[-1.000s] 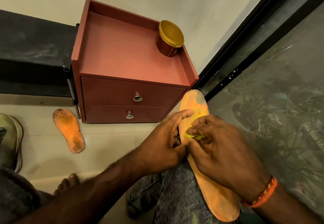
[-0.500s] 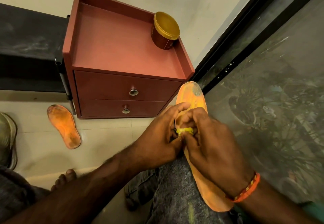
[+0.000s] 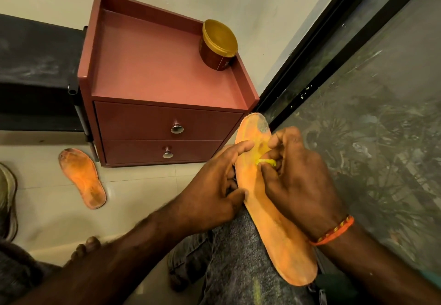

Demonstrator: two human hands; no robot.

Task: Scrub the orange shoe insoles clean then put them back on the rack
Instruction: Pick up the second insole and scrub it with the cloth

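An orange insole (image 3: 274, 230) lies along my right thigh, toe end pointing toward the cabinet, with a grey dirty patch at the toe. My left hand (image 3: 214, 192) grips its left edge, index finger stretched across the top. My right hand (image 3: 296, 180) pinches a small yellow scrubber (image 3: 266, 161) and presses it onto the forefoot. A second orange insole (image 3: 82, 178), dirty at toe and heel, lies flat on the floor tiles to the left.
A red-brown two-drawer cabinet (image 3: 164, 123) stands ahead with a gold-lidded jar (image 3: 218, 44) at its back right corner. A black rack (image 3: 35, 71) is left of it. A dark glass door (image 3: 370, 114) runs along the right. A worn shoe (image 3: 7, 199) sits at the left edge.
My right hand has moved the yellow scrubber up the insole toward the toe. My left hand keeps its hold on the insole's edge. The view has shifted slightly.
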